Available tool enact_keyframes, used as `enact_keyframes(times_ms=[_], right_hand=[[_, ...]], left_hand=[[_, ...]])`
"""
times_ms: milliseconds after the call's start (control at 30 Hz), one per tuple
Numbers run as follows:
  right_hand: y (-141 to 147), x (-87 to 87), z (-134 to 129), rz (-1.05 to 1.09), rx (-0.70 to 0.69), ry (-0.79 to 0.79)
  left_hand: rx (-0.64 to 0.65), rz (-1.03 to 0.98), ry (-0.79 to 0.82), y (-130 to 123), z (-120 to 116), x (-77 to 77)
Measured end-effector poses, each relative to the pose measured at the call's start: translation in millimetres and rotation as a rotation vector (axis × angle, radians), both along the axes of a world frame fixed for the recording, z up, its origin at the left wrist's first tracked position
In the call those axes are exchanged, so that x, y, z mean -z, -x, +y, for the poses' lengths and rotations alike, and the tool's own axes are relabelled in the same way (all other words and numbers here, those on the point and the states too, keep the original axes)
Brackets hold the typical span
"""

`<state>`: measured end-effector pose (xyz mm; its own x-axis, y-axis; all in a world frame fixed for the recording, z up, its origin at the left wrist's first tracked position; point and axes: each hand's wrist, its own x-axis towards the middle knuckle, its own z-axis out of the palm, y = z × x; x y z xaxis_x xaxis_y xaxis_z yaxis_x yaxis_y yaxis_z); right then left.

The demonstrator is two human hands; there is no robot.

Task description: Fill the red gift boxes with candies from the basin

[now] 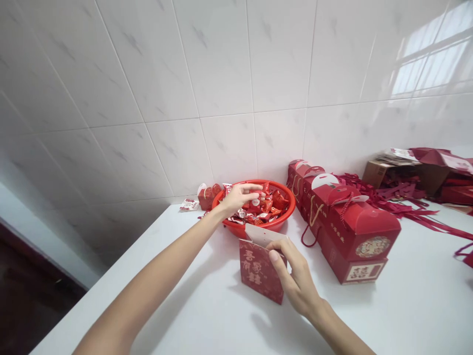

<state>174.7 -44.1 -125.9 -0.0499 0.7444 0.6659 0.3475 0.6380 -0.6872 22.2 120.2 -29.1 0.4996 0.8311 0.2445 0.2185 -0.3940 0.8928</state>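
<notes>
My left hand is over a red plastic basket full of wrapped candies. Its fingers are closed at a small red-wrapped candy with a white round mark. Nearer to me, a dark red paper candy box with pale lettering stands upright on the white table, its top flaps raised. My right hand grips the upper right edge of this box, thumb on the front and fingers behind. The inside of the box is hidden from this angle.
A row of red gift boxes with cord handles stands right of the basket. Dark red ribbons and cartons lie farther right. A small red box and a printed card are by the tiled wall.
</notes>
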Motion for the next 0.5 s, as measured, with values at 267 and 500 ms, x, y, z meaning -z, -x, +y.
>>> enact_keyframes(times_ms=[267, 500], right_hand=[[5.1, 1.5, 0.1, 0.095, 0.032, 0.025], [6.2, 1.8, 0.5, 0.113, 0.008, -0.017]], left_hand=[[0.256, -0.214, 0.096, 6.7, -84.9, -15.3], [0.208, 0.027, -0.055, 17.9, -106.7, -1.5]])
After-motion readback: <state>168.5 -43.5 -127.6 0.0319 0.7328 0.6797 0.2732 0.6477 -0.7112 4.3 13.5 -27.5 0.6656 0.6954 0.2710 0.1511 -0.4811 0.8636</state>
